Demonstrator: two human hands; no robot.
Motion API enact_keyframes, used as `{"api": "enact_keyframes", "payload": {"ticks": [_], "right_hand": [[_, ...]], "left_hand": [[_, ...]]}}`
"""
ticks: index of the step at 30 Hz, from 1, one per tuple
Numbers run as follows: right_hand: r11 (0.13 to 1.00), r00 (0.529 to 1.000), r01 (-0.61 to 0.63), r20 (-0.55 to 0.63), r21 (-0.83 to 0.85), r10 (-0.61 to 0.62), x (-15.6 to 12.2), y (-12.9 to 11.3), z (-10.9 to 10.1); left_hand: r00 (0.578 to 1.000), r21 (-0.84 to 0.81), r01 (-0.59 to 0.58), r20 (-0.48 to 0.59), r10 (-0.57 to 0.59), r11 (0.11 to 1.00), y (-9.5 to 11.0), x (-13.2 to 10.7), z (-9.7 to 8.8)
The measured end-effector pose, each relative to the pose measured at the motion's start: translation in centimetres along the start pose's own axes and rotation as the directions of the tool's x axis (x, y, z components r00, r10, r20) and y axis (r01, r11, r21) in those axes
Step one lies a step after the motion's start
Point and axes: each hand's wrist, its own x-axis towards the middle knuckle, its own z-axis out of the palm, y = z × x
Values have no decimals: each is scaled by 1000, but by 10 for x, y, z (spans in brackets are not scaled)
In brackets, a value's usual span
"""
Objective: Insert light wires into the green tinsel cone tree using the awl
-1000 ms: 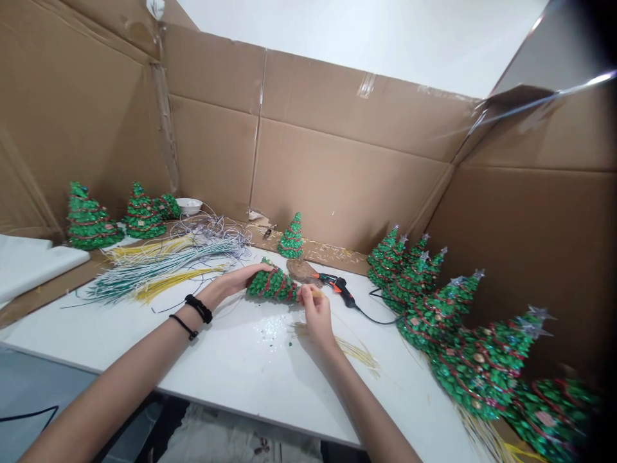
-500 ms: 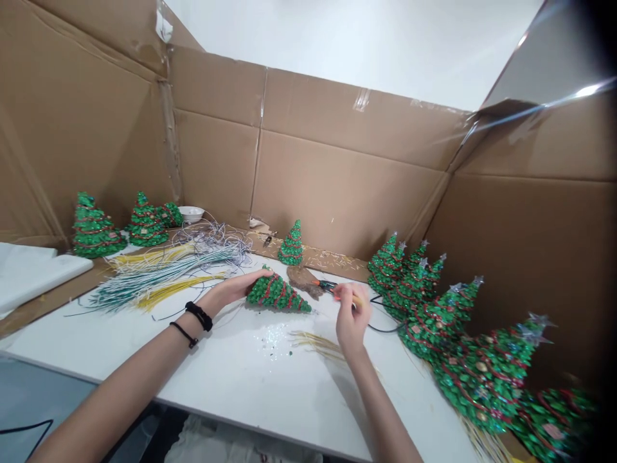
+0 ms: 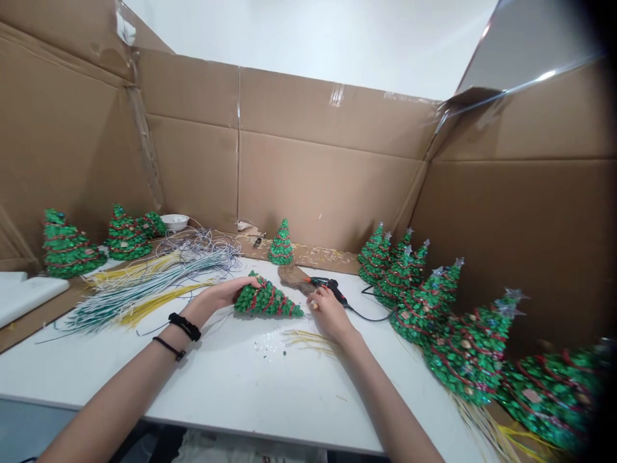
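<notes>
My left hand is closed around the base of a small green Christmas tree, which lies tilted on its side with red garland and its tip pointing right. Just beyond that tip is my right hand, its fingers pinched together; whatever they hold is too small to make out. Behind the right hand a black and orange glue gun rests with its nozzle over a brown glue-stained pad. Thin pale strands lie under the right hand. Silvery glitter is scattered in front of the tree.
Several trees with clear stars line the right side. One starless tree stands at the back, others at the left. Bundles of green, white and yellow wires lie left, near a white bowl. Cardboard walls enclose the table.
My right hand has moved left and down from beside the glue gun to the tree's tip, uncovering the gun. My left hand still holds the tree. The view has shifted slightly right.
</notes>
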Motion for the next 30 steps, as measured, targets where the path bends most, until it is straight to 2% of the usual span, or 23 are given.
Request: {"api": "enact_keyframes", "payload": {"ticks": [5,9,14,17,20,23,27,30], "right_hand": [[999,999,-41,-28,19,41,5,0,10],[997,997,-62,-49,-34,61,6,-3,17],[990,999,-38,-21,-137,36,7,-6,23],[990,999,-42,-32,-138,38,6,-5,18],[995,993,-85,-84,-52,81,4,-4,8],[989,980,-130,-141,74,140,2,-6,-3],[955,974,-6,-215,298,73,1,-17,-11],[902,974,88,-225,423,10,0,-28,-12]], "left_hand": [[1000,-5,7,-4,-7,1000,-2,4,-4],[1000,-9,-18,-16,18,1000,-2,1,-3],[999,3,51,7,-51,999,2,-8,4],[998,-15,60,7,-60,998,3,-9,7],[997,-28,73,-14,-74,997,3,-9,8],[998,-35,65,13,-65,997,3,-7,7],[997,-55,57,60,-54,997,1,-4,6],[997,-70,42,62,-38,997,-1,-1,9]]}}
